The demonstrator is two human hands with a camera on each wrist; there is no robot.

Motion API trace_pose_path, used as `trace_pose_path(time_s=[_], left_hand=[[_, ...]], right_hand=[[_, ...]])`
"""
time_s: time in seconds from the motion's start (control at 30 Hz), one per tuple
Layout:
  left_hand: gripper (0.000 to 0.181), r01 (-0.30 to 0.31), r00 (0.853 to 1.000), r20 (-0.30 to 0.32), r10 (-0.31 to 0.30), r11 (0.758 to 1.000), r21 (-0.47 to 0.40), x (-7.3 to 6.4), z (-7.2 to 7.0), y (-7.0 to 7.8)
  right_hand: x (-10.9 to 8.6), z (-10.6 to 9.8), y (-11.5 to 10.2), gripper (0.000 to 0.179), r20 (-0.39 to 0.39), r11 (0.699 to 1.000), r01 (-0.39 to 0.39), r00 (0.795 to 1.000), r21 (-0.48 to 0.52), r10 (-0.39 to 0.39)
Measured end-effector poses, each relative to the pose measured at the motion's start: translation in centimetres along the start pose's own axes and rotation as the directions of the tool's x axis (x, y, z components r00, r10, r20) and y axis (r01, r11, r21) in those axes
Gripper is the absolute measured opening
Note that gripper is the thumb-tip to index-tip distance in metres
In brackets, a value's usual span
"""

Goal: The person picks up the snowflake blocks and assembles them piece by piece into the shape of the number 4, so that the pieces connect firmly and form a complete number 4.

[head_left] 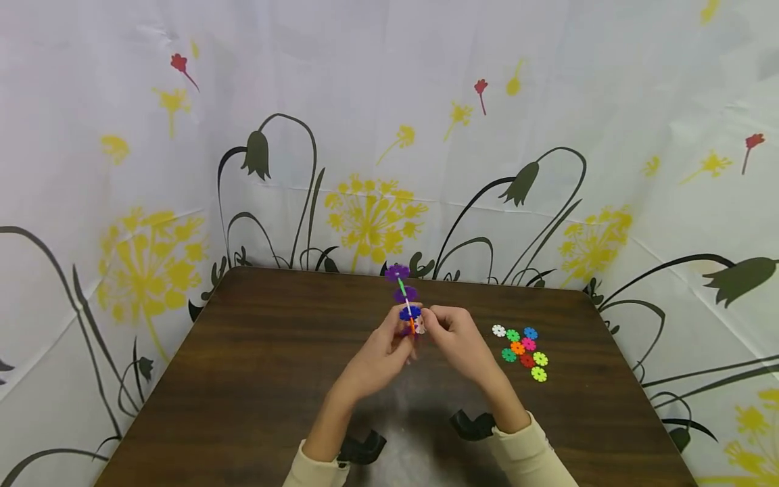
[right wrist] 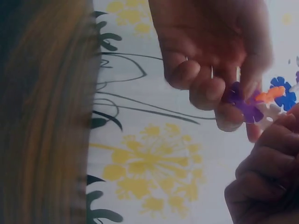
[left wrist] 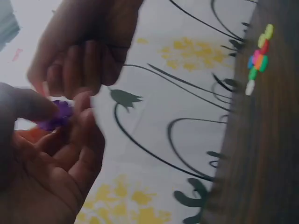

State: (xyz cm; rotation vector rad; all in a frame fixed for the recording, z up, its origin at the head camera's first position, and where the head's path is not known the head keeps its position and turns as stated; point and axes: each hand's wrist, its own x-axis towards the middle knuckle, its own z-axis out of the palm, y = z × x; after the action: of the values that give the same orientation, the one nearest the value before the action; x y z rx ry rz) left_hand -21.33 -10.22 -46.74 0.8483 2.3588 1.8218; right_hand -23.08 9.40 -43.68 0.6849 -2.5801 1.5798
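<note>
Chain of notched flower discs (head_left: 405, 295) held above the wood-grained worktop (head_left: 274, 352)

Seen from the head, the chain stands nearly upright with a slight lean, over the middle of the worktop. From the top it runs through a purple disc (head_left: 397, 272), a green disc (head_left: 402, 287) turned edge-on, a second purple disc, a white disc (head_left: 408, 306), a blue disc (head_left: 411, 313) and an orange disc (head_left: 412, 325). A further purple disc (right wrist: 245, 106) lies at the lower end, clearest in the right wrist view, with a pale disc (head_left: 420, 326) beside the orange one.

The left hand (head_left: 379, 357) grips the lower end, thumb and fingers closed on the lowest purple disc. The right hand (head_left: 458, 341) pinches the pale disc at its fingertips; its exact contact is partly hidden.

To the right of the hands, nine loose discs (head_left: 517, 348) lie clustered on the worktop: two yellow, two green, and one each of white, blue, orange, pink and red. Black wrist mounts (head_left: 363, 448) and cream sleeves (head_left: 526, 450) show at the forearms. Beyond the worktop hangs a white cloth (head_left: 365, 81) printed with yellow flower heads, red blooms and dark drooping bells.
</note>
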Motion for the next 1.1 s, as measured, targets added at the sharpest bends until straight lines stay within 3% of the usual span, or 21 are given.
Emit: trace_pose_path(time_s=[0.17, 0.3, 0.43, 0.57, 0.67, 0.73, 0.8, 0.93, 1.1], left_hand=[[0.029, 0.016, 0.999, 0.045, -0.010, 0.988, -0.151, 0.5, 1.0, -0.5], [0.025, -0.015, 0.998, 0.052, 0.023, 0.987, -0.161, 0.8, 1.7, -0.4], [0.025, -0.053, 0.998, 0.026, 0.057, 0.988, -0.145, 0.9, 2.1, 0.1], [0.019, -0.096, 0.995, -0.027, 0.093, 0.987, -0.131, 0.6, 2.5, 1.1], [0.014, -0.115, 0.993, -0.035, 0.110, 0.977, -0.182, 0.3, 2.9, 1.8], [0.012, -0.101, 0.995, -0.020, 0.099, 0.964, -0.247, 0.1, 3.1, 2.1], [0.013, -0.065, 0.998, 0.001, 0.068, 0.951, -0.303, 0.1, 3.4, 2.2], [0.020, -0.019, 0.999, 0.033, 0.032, 0.940, -0.340, 0.3, 3.9, 2.0], [0.028, -0.035, 0.991, 0.109, 0.078, 0.935, -0.353, 0.3, 4.6, 1.9]], right_hand=[[-0.2, 0.3, 0.5, 0.041, -0.012, 1.000, 0.008, 1.000, 0.007, -0.008], [-0.6, -0.8, 1.9, 0.044, -0.014, 1.000, -0.006, 1.000, 0.007, 0.007], [-1.3, -3.9, 5.3, 0.040, -0.024, 0.987, -0.105, 0.994, -0.126, 0.102], [-2.5, -8.0, 9.7, 0.025, -0.014, 0.908, -0.253, 0.964, -0.335, 0.264], [-3.7, -10.3, 12.7, 0.019, 0.026, 0.838, -0.317, 0.930, -0.444, 0.366], [-4.3, -11.3, 14.2, 0.023, 0.052, 0.802, -0.342, 0.907, -0.489, 0.418], [-4.8, -11.9, 15.4, 0.030, 0.076, 0.785, -0.355, 0.889, -0.508, 0.452], [-5.4, -12.6, 17.0, 0.042, 0.082, 0.784, -0.397, 0.868, -0.478, 0.489], [-5.9, -12.6, 18.3, 0.043, 0.073, 0.807, -0.416, 0.871, -0.419, 0.486]])
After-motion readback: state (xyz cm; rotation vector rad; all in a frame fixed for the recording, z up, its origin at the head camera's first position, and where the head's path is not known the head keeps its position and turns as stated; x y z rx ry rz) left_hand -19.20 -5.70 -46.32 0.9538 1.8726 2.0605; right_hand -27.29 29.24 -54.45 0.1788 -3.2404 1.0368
